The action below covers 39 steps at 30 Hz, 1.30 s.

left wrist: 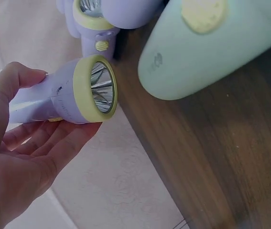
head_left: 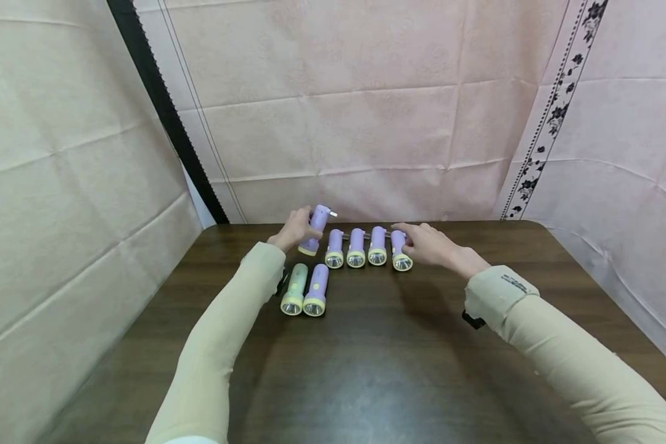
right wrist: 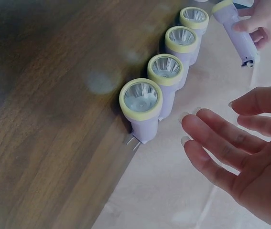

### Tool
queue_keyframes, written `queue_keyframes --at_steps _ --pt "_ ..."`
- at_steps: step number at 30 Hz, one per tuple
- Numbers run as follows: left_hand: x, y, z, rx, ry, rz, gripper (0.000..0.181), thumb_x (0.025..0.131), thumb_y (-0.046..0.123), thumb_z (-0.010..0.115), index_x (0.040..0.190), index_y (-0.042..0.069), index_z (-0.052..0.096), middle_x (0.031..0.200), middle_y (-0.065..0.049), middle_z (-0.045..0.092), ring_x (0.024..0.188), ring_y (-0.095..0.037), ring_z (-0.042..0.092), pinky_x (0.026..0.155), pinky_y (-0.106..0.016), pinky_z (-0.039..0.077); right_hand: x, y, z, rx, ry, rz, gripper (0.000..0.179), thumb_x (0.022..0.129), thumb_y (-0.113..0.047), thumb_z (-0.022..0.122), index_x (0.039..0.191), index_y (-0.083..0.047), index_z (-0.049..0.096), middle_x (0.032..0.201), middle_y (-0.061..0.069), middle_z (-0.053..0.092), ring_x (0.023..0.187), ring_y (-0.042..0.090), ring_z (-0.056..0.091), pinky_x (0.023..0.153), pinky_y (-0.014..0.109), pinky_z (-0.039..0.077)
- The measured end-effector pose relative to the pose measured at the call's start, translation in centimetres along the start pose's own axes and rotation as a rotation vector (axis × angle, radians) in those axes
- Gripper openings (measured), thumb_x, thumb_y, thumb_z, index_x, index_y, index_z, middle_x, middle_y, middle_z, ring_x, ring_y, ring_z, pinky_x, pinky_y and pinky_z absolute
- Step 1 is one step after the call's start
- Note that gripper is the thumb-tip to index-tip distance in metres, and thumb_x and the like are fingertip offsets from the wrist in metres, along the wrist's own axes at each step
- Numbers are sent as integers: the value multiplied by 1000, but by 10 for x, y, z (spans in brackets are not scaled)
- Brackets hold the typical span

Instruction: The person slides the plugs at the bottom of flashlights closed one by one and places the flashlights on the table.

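Observation:
My left hand (head_left: 295,230) grips a purple flashlight (head_left: 318,221) with a pale yellow rim, raised over the far edge of the table and tilted. Its metal plug prongs stick out at the tail; in the left wrist view its lens faces the table. Several like it lie in a row to the right, lenses toward me. By the rightmost flashlight (right wrist: 146,128), prongs also out, my right hand (right wrist: 254,148) hovers with fingers loosely spread, apart from it and holding nothing. Closer to me, a green flashlight (head_left: 296,280) and another purple flashlight (head_left: 318,280) lie side by side.
The dark wooden table (head_left: 366,370) ends just behind the row of flashlights. Pale cloth (head_left: 366,135) hangs behind it and along both sides. A black strip (head_left: 166,111) runs down the cloth at the left, a floral band (head_left: 555,117) at the right.

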State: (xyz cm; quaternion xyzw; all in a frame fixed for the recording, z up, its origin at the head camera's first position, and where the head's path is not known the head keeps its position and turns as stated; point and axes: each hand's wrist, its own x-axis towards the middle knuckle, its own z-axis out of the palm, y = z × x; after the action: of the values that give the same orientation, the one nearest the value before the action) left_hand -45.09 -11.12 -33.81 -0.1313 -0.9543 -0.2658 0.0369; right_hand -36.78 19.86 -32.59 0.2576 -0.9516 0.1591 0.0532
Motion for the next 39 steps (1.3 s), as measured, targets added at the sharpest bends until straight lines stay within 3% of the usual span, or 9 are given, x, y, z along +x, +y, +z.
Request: queue_keyframes --at_steps 4,11,17,26,39 --pt "-1 4 0 12 -3 19 55 76 11 73 124 -1 49 111 -20 62 100 -32 63 86 -41 54 0 -2 1 16 -14 4 58 87 -6 53 143 -7 43 58 -4 44 50 9 35 48 26 29" --pt "-2 12 1 24 13 48 57 74 11 73 124 -1 49 110 -18 63 99 -31 62 86 -39 54 2 -5 2 18 -26 4 60 86 -6 53 145 -7 39 69 1 60 54 11 47 52 26 37" --pt "-5 20 5 23 -7 82 58 74 10 75 125 0 49 111 -17 62 99 -30 61 85 -38 54 5 -8 3 12 -17 -14 62 85 -8 54 145 -8 40 77 3 65 58 11 52 54 27 41" --pt "-6 36 13 32 -47 134 58 76 10 75 127 1 49 112 -16 62 98 -28 63 83 -35 55 7 -14 2 12 -20 -39 64 85 -7 54 147 -10 38 78 5 65 58 12 52 55 28 41" --pt "-6 58 19 89 -56 235 54 73 11 77 120 3 51 107 -13 63 94 -26 62 83 -35 52 8 -17 -2 24 -24 -52 70 86 -7 55 151 -12 31 87 7 70 62 14 57 58 31 46"
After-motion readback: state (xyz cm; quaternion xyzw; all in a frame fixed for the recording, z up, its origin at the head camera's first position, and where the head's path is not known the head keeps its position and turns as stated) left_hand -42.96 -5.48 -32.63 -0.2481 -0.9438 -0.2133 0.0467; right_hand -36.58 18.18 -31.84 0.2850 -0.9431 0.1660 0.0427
